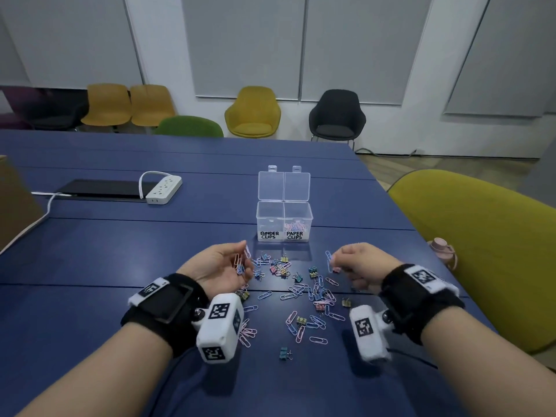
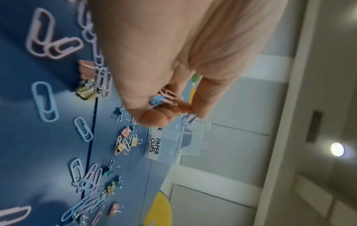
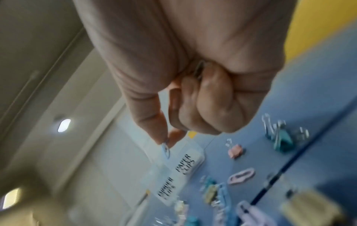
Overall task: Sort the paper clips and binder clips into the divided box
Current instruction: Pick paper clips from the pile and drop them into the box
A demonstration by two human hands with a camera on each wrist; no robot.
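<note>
A clear divided box (image 1: 284, 224) stands open on the blue table, labelled BINDER CLIPS on the left and PAPER CLIPS on the right; several paper clips lie in the right compartment (image 1: 296, 226). My left hand (image 1: 222, 266) is raised with fingers curled round a bunch of pink and blue paper clips (image 2: 164, 97), one pinched at the fingertips. My right hand (image 1: 358, 263) pinches a blue paper clip (image 3: 166, 149) between thumb and forefinger, other fingers curled. Both hands hover just short of the box (image 2: 170, 145). Loose paper clips (image 1: 301, 291) and small binder clips (image 1: 282, 266) litter the table between my hands.
A white power strip (image 1: 164, 189) and a black panel (image 1: 99, 189) lie at the back left. A yellow-green chair (image 1: 481, 236) stands at the table's right edge, with a pink bottle (image 1: 442, 251) beside it. Chairs line the far wall.
</note>
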